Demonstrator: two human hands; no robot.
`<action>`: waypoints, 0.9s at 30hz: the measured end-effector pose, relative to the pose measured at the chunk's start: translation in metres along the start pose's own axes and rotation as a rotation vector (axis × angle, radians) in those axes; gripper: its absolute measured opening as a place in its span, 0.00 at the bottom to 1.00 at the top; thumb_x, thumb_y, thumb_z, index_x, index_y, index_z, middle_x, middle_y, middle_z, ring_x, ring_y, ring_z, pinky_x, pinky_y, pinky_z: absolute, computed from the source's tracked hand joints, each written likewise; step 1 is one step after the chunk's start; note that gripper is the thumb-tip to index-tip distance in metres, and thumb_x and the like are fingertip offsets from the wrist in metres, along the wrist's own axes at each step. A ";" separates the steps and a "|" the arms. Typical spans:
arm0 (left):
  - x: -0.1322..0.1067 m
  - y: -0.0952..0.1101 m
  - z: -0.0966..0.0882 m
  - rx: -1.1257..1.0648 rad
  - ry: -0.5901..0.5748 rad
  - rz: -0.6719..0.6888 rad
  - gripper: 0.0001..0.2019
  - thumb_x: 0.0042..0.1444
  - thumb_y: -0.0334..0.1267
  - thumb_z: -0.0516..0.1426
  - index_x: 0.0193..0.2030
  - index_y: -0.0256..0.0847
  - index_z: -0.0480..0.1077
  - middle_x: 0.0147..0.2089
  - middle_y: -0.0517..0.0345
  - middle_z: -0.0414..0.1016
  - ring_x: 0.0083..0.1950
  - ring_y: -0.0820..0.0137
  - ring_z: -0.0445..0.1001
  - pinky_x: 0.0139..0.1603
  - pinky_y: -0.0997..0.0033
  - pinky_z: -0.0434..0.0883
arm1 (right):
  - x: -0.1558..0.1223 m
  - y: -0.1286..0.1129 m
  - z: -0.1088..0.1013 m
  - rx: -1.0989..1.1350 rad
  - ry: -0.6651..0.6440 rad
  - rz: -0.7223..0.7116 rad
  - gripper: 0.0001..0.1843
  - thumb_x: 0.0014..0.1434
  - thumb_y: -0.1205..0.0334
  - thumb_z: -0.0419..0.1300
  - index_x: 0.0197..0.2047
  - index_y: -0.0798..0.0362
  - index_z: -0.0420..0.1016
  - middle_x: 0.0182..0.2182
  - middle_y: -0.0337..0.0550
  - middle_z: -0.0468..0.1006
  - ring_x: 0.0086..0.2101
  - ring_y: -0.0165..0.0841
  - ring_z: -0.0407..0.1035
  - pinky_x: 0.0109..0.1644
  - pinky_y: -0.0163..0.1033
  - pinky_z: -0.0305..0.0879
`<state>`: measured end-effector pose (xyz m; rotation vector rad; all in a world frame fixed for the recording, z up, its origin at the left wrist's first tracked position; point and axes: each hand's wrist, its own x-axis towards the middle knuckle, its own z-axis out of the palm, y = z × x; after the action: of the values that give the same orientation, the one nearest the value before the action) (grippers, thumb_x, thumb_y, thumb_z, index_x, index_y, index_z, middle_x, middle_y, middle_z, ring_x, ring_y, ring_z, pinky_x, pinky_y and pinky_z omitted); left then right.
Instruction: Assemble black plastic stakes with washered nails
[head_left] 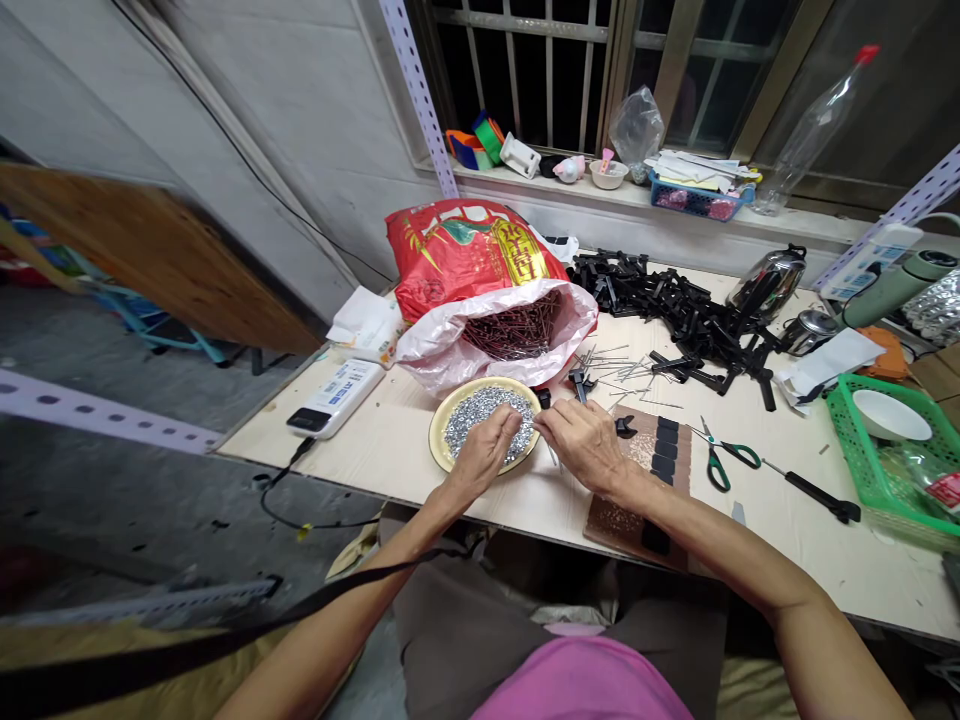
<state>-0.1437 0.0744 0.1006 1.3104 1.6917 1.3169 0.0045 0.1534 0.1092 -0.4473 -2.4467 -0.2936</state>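
My left hand (486, 450) is closed in a pinch over a yellow bowl (436, 447) filled with small silvery metal pieces (480, 405); what its fingertips hold is too small to make out. My right hand (589, 440) is also closed, its fingertips almost meeting the left ones at the bowl's right rim. Thin metal rods (553, 457) stick out below its fingers. Just behind the right hand lies a black plastic part (581, 384). A brown board (607, 522) with black pads lies partly beneath my right forearm.
Behind the bowl, a red bag (450, 260) holds many dark rods (517, 328). Loose thin rods (622, 370) and a heap of black parts (675, 310) spread rightward. Scissors (718, 460), a black-handled tool (817, 495) and a green basket (847, 440) are right; a white power bank (341, 395) is left.
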 end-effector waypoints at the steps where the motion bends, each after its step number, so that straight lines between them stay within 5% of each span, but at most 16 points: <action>1: 0.000 0.001 0.001 -0.068 -0.025 -0.045 0.22 0.52 0.61 0.53 0.23 0.44 0.57 0.21 0.66 0.55 0.22 0.74 0.54 0.24 0.73 0.55 | 0.000 0.001 -0.001 -0.007 -0.018 -0.027 0.18 0.70 0.65 0.46 0.31 0.53 0.71 0.24 0.39 0.70 0.28 0.31 0.60 0.33 0.39 0.47; 6: 0.002 0.005 0.000 -0.333 -0.202 -0.268 0.29 0.43 0.70 0.55 0.25 0.44 0.54 0.20 0.71 0.47 0.18 0.79 0.43 0.17 0.78 0.44 | 0.002 0.006 -0.006 -0.015 -0.080 -0.138 0.18 0.69 0.72 0.44 0.33 0.53 0.70 0.25 0.39 0.70 0.29 0.31 0.58 0.33 0.40 0.46; 20: 0.000 -0.005 -0.002 -0.155 -0.155 -0.118 0.24 0.50 0.64 0.53 0.23 0.45 0.57 0.19 0.66 0.53 0.19 0.75 0.50 0.18 0.74 0.50 | -0.001 0.002 -0.010 -0.085 -0.087 -0.138 0.20 0.70 0.71 0.42 0.33 0.53 0.71 0.24 0.40 0.71 0.28 0.31 0.59 0.32 0.39 0.47; 27: -0.004 0.001 0.001 0.065 0.018 0.054 0.20 0.56 0.56 0.52 0.23 0.45 0.58 0.22 0.63 0.56 0.25 0.71 0.57 0.27 0.70 0.57 | -0.005 -0.003 -0.002 0.301 -0.205 0.175 0.12 0.69 0.60 0.50 0.37 0.53 0.72 0.30 0.38 0.73 0.29 0.27 0.65 0.30 0.33 0.52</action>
<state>-0.1412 0.0713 0.1006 1.3944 1.7350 1.3186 0.0080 0.1493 0.1075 -0.5761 -2.5702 0.2023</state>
